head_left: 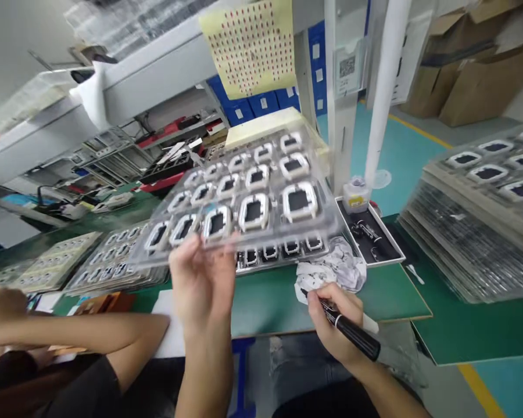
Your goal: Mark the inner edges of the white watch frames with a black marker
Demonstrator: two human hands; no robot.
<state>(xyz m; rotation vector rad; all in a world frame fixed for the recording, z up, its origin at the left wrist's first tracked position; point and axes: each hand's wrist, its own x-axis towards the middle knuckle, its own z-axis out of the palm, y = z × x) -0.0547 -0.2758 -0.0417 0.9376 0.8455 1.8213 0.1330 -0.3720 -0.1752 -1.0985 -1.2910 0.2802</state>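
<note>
My left hand [203, 278] holds a clear plastic tray [239, 232] by its near edge, raised and tilted above the bench. Rows of white square frames with dark centres [253, 210] sit in its pockets. In my right hand [340, 319] is a black marker [357, 337], its dark tip pointing up and left, beside a crumpled white cloth with dark marks [331, 270]. Beneath the raised tray, another filled tray [270, 252] lies on the green bench [261, 302].
A tall stack of trays [475, 232] stands at the right. A white-rimmed box [390, 241] holds small black items near a post [342, 128]. More tray stacks [113, 261] lie at the left, near a co-worker's arm [96, 334]. A dotted yellow sheet [250, 49] hangs above.
</note>
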